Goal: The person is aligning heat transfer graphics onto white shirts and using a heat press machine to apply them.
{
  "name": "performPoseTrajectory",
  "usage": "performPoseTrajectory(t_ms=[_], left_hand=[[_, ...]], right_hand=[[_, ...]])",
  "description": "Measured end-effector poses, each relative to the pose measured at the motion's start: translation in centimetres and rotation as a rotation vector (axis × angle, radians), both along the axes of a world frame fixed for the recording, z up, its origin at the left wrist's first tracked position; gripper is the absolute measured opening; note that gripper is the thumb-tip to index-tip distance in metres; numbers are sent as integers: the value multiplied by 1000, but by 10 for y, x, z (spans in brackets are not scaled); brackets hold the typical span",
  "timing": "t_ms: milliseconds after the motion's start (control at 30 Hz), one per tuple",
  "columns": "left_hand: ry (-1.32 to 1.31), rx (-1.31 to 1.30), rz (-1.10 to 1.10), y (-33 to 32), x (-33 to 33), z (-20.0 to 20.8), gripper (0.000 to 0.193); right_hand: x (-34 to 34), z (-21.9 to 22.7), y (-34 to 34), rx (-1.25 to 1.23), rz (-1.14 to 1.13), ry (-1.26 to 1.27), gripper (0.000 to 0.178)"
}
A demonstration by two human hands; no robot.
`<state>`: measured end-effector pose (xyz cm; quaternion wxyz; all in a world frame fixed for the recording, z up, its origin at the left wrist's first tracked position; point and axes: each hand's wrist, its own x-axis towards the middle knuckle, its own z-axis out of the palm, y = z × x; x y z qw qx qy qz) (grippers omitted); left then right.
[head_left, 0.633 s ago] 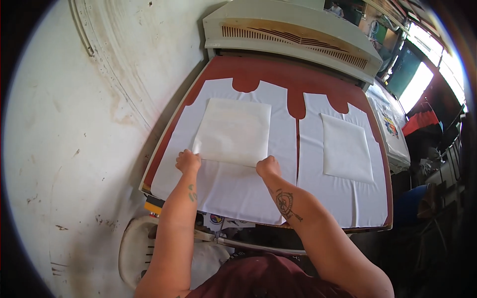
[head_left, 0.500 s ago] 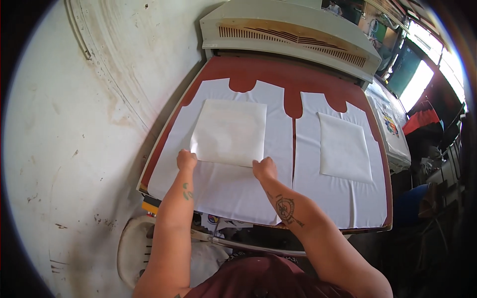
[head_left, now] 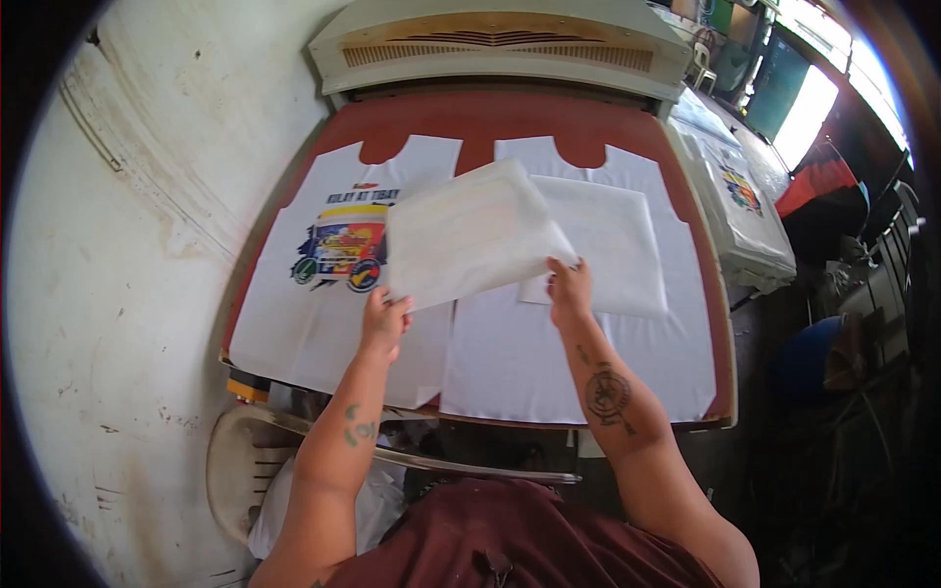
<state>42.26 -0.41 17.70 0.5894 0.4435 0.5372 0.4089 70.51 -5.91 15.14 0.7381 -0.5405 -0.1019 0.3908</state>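
Between both hands I hold a white paper sheet [head_left: 470, 235], tilted and raised over the cloth. My left hand [head_left: 385, 323] pinches its near left corner, and my right hand [head_left: 570, 289] grips the near right corner. To the left lies a white shirt panel [head_left: 294, 338] with a colourful printed design [head_left: 348, 240] uncovered, its right part hidden behind the sheet. Beside it is a second white shirt panel [head_left: 588, 367], on which another white paper sheet [head_left: 613, 245] rests, partly covered by the held one.
Both panels lie on a red press bed [head_left: 441, 113], with a grey vented machine housing [head_left: 500, 49] behind. A stained white wall [head_left: 147, 294] stands close at left. On the right is a stack of printed white panels [head_left: 735, 206]. A plastic chair [head_left: 230, 480] sits below the near edge.
The sheet has come up off the left panel and moved right, baring the printed design. Both hands moved right with it. My view has shifted, so the table sits further left.
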Motion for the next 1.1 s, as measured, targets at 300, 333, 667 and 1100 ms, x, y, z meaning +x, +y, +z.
performPoseTrajectory(t_ms=[300,333,667,1100], left_hand=[[574,75,-238,-1,196,-65,46],[688,104,-236,-8,206,-63,45],[1083,371,-298,-28,223,-54,48],[684,1529,-884,-65,215,-39,20]], right_hand=[[162,-36,-116,-824,-161,-403,48],[168,-32,-123,-829,-183,-387,48],[189,-39,-136,-879,-121,-376,37],[109,-6,-191,446,-377,381,17]])
